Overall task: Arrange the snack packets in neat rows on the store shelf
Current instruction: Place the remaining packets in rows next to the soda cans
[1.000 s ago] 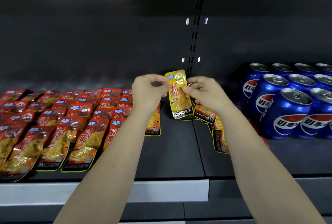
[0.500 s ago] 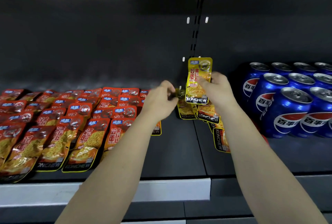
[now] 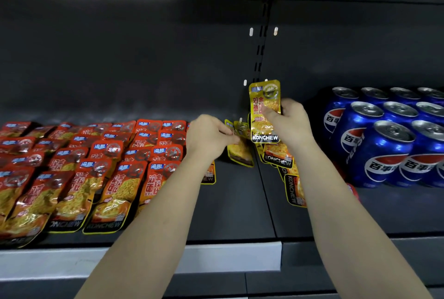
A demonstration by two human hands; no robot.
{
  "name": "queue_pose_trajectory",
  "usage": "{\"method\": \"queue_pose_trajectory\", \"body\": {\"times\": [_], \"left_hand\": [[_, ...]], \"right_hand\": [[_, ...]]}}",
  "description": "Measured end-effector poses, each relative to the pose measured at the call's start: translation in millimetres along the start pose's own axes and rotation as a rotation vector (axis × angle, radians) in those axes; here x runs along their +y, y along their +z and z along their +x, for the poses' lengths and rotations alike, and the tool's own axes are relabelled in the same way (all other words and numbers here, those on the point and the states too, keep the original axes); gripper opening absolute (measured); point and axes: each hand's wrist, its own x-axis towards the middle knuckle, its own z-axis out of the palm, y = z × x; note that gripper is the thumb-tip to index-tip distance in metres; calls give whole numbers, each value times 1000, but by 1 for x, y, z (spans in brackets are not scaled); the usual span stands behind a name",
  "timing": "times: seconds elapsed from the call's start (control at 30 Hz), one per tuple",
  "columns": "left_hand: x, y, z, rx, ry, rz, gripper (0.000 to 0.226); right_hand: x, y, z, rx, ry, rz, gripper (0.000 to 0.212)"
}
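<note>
My right hand (image 3: 289,123) holds a yellow KONCHEW snack packet (image 3: 265,111) upright above the dark shelf (image 3: 230,205), thumb across its front. To its left, my left hand (image 3: 209,134) pinches the top of another yellow packet (image 3: 239,147) that lies on the shelf. More yellow packets (image 3: 288,171) lie loosely overlapped under my right wrist. Red packets (image 3: 96,166) fill the left of the shelf in overlapping rows.
Blue Pepsi cans (image 3: 389,140) stand in rows at the right of the shelf. A dark back wall with a slotted upright (image 3: 260,41) rises behind. The shelf's white front strip (image 3: 216,255) runs along its near edge.
My right hand took the yellow packet alone and lifted it up and to the right. My left hand let go of it and moved onto a lying packet.
</note>
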Motion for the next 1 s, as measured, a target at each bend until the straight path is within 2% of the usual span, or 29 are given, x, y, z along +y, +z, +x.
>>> {"method": "queue_pose_trajectory", "body": {"times": [0.2,0.33,0.47,0.57,0.73,1.0], "left_hand": [[-3,-14,0,47,-6,-16,16],[-3,-30,-1,97,57,-11,30],[1,-58,-7,103,64,57,50],[-8,-86,-14,126,81,114,52],[-38,-141,-19,154,85,197,52],[-114,-253,-20,244,87,157,35]], "right_hand": [[-6,5,-7,-104,-20,-103,13],[-14,7,-9,-131,-23,-81,15],[-36,11,-5,-158,-107,-123,7],[-61,21,-9,-229,-174,-197,6],[-97,72,-25,-325,-275,-294,22],[-165,192,-65,-345,-255,-278,23]]}}
